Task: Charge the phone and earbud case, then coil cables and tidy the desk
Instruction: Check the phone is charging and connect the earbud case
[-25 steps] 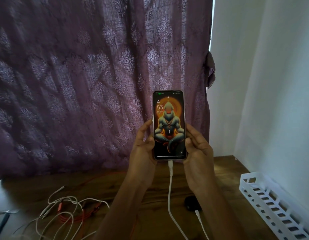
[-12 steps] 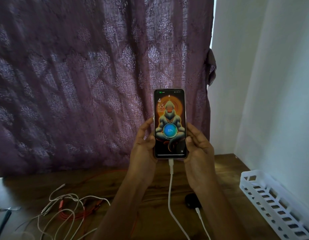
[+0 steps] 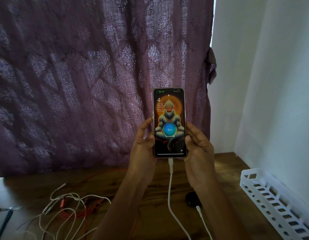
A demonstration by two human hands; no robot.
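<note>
I hold the phone (image 3: 169,122) upright above the wooden desk (image 3: 150,186), its lit screen showing a blue 37% charging circle. My left hand (image 3: 143,146) grips its left edge and my right hand (image 3: 198,153) grips its right edge. A white charging cable (image 3: 170,191) is plugged into the phone's bottom and hangs down toward me. The black earbud case (image 3: 191,199) lies on the desk below my right wrist, with a second white cable (image 3: 203,220) plugged into its near side.
Tangled white cables (image 3: 67,210) and a red cable (image 3: 72,214) lie on the desk at the left. A white slotted plastic tray (image 3: 278,205) stands along the right wall. A purple patterned curtain (image 3: 81,84) hangs behind the desk. A dark pen-like object (image 3: 4,222) lies far left.
The blue 37% charging circle has appeared on the phone screen. Both hands and the phone have risen very slightly.
</note>
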